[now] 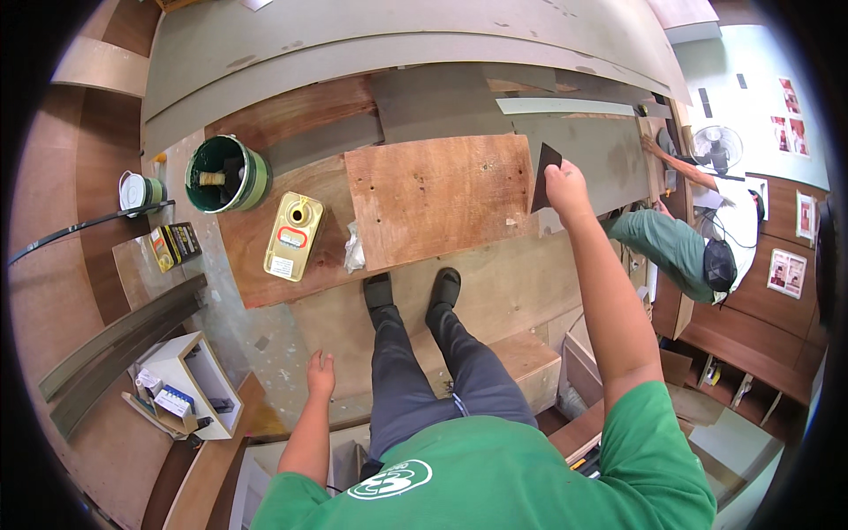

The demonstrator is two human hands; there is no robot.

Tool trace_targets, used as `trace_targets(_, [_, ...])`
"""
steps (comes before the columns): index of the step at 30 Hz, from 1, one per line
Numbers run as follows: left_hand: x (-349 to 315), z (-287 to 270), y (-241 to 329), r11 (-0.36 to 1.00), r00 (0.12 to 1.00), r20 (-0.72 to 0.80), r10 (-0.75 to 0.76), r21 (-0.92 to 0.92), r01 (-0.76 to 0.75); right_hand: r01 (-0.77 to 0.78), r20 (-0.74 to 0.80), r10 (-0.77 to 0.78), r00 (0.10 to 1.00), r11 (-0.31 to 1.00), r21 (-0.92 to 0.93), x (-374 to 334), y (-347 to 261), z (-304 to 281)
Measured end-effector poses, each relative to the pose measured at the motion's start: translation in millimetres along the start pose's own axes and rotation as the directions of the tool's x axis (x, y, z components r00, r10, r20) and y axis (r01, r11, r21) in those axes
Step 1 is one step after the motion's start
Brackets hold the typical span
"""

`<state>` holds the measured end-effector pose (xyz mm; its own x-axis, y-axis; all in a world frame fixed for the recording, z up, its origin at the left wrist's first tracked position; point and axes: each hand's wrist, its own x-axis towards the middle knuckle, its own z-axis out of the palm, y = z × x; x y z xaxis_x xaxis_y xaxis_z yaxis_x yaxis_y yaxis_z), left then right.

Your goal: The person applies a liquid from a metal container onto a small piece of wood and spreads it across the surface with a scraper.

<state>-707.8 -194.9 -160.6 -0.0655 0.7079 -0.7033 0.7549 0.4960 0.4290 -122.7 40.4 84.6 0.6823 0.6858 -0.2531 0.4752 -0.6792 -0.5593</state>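
currently right hand [567, 185] clamped on dark sheet [543, 177], beside right end of wooden board [442, 201]; board left of grip on surface [240, 254], long axis sideways; left hand [321, 375] farther, empty, fingers apart.

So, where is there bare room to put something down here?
The wooden board is mostly bare between the crumpled plastic on its left and the dark sheet in the right hand. The grey panel between that hand and the co-worker's hand also looks bare. The left end is crowded: green bucket and gold can sit close together.
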Motion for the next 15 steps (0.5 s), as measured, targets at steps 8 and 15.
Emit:
trace_targets(8, [-2.4,0.8,6.8,0.988,0.994,0.041,-0.097,-0.117,0.101,0.098,0.081,-0.079,0.994,0.954,-0.284,35.0,-6.4,15.5])
trace_targets(15, [0.3,12.5,6.2,0.985,0.991,0.053,-0.122,-0.118,0.128,0.281,0.223,-0.186,0.957,0.785,-0.553,-14.2,-53.6,59.8])
